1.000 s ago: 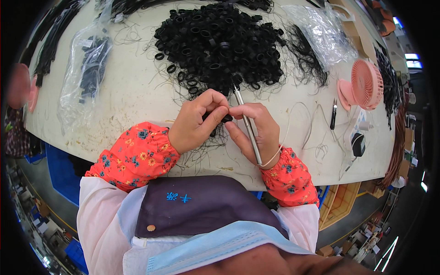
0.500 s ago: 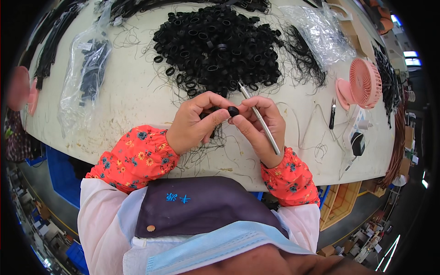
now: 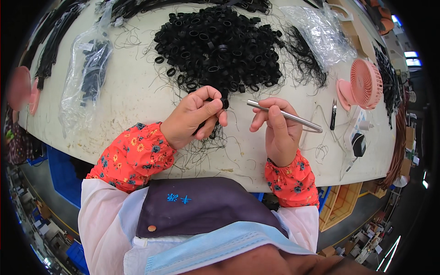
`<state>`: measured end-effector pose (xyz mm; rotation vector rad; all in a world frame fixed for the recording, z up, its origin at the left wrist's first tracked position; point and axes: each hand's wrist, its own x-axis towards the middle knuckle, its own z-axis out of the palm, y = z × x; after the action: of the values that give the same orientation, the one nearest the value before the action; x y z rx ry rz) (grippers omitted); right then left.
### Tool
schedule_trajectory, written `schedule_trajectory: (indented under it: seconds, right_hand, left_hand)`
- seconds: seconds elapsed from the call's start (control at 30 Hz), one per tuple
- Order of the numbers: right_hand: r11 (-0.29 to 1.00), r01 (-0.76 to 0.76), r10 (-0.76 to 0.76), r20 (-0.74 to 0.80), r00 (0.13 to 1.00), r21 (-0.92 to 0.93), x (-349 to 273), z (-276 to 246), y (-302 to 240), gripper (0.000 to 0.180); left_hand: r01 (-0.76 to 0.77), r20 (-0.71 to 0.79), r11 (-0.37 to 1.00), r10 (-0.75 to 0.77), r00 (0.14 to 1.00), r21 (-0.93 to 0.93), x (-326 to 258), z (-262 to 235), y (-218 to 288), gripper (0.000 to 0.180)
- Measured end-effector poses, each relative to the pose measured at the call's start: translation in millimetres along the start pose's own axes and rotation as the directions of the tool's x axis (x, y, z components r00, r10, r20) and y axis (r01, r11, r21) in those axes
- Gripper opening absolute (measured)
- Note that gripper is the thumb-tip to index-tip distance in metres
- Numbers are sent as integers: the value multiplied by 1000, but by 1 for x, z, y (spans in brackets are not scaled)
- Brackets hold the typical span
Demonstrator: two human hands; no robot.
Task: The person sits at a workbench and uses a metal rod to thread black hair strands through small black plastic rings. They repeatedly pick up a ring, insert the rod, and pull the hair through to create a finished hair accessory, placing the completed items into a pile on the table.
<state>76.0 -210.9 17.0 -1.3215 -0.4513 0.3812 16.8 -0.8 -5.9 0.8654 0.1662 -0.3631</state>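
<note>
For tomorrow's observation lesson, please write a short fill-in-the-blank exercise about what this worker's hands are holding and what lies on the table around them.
1. The left hand pinches a small black ____ between thumb and fingers.
2. The right hand holds metal ____.
3. The big pile of black rings lies on the table, ____ the hands from the person.
4. The small fan at the table's right is ____ in colour.

Missing words: ring; tweezers; beyond; pink

A pale, scuffed worktable (image 3: 137, 98) stands over blue crates (image 3: 62, 176) on grey floor.
</note>
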Motion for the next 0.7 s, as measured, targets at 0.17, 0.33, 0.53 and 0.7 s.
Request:
schedule_trajectory:
  seconds: [0.17, 0.33, 0.53, 0.7]
  right_hand:
    - [996, -84, 85, 113, 990, -12, -2, 2, -1, 26]
    - [996, -79, 85, 123, 989, -52, -1, 7, 1, 27]
    - [993, -89, 98, 121, 988, -78, -2, 8, -1, 27]
    - [993, -82, 91, 120, 989, -83, -1, 8, 0, 27]
  left_hand:
    - [57, -41, 998, -57, 998, -7, -4, 5, 5, 16]
    - [78, -18, 997, -79, 997, -10, -5, 6, 5, 16]
    - [86, -18, 996, -86, 996, 0, -5, 6, 5, 16]
    - [91, -19, 996, -91, 996, -6, -5, 7, 5, 16]
